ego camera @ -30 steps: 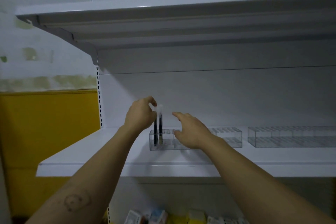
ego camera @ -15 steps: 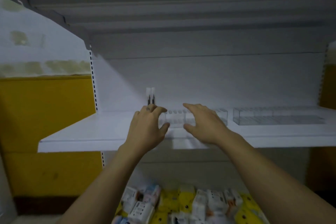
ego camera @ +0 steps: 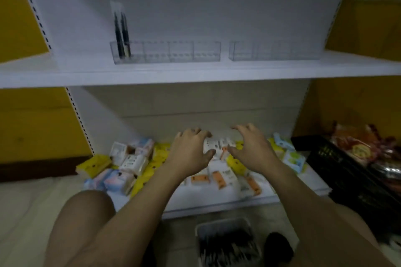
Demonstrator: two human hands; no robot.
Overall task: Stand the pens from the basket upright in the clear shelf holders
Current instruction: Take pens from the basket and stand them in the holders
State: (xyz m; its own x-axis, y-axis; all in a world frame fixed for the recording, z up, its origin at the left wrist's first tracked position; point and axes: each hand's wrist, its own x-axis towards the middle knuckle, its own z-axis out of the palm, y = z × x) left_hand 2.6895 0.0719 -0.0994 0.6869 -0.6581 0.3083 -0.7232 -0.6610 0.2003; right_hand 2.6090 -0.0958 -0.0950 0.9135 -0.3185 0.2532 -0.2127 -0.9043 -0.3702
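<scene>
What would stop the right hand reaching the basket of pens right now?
Probably nothing, so yes. The right hand is empty, fingers loosely spread, in front of the packets on the lower shelf. The basket sits open-topped on the floor below, nearer the person, with nothing over its pens.

On the white shelf (ego camera: 195, 76) we see the left clear holder (ego camera: 173, 54) and, just beside it, the right clear holder (ego camera: 273, 52). Two pens (ego camera: 122, 34) stand in the first one's left end. Many small tissue packs (ego camera: 93, 166) lie on the lower shelf (ego camera: 206, 199). On the floor (ego camera: 26, 212) stand a basket (ego camera: 225, 225) and a black crate (ego camera: 338, 169).
</scene>
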